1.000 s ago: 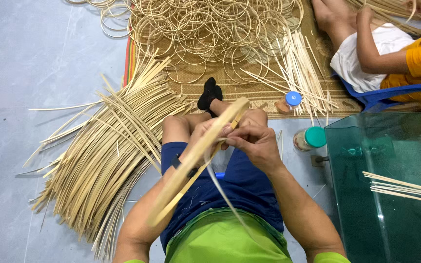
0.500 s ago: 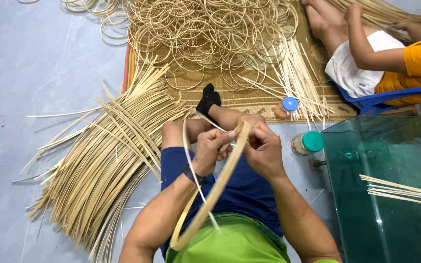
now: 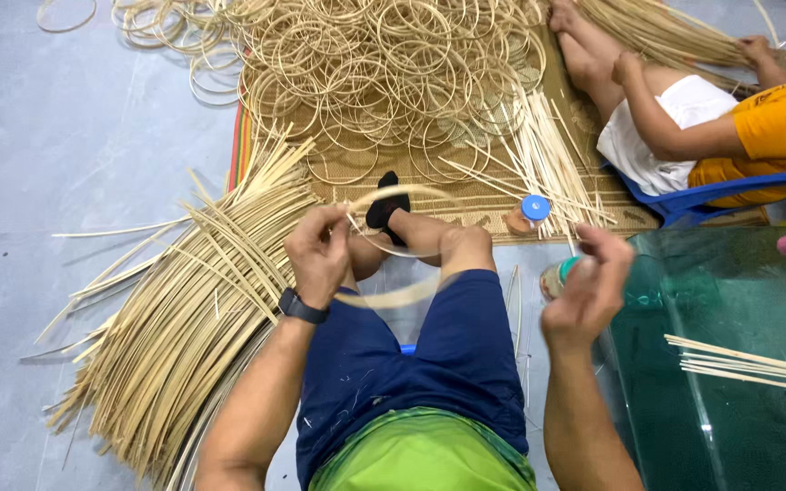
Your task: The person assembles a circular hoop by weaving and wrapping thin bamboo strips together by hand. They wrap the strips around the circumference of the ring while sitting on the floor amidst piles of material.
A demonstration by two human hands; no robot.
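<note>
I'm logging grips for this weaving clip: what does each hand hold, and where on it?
The left hand pinches a bent cane strip at the top of its loop. The right hand holds nothing that shows.

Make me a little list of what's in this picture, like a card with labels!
Left hand: the left hand pinches a rattan strip bent into a hoop, blurred.
Right hand: the right hand is raised and blurred, beside a teal-capped bottle; whether it holds anything cannot be told.
Wrist: a black watch.
Left side: a pile of rattan strips on the grey floor.
Ahead: a heap of finished rattan rings on a woven mat.
Right side: a green glass table.
Nearby: another person sits on the floor.
</note>
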